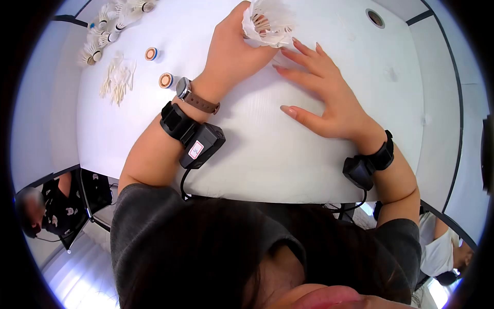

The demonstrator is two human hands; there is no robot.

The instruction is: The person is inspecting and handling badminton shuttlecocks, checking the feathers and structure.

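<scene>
My left hand (234,51) is closed around a white feather shuttlecock (270,23) near the top of the view. The wide feathered end of the shuttlecock faces me, with the quills visible inside; my fingers are mostly hidden behind it. Just to the right, my right hand (329,90) is open over the white table (278,154), fingers apart and fingertips close below the feather rim. Left of my left wrist stand two round cork bases (165,80) with a coloured band. Beyond them lies a loose pile of white feathers (119,80).
Several shuttlecocks (105,36) lie together at the far left corner. A round cable hole (375,18) is set in the table at the upper right. Upright panels (437,92) border the table. Other people sit at lower left and lower right.
</scene>
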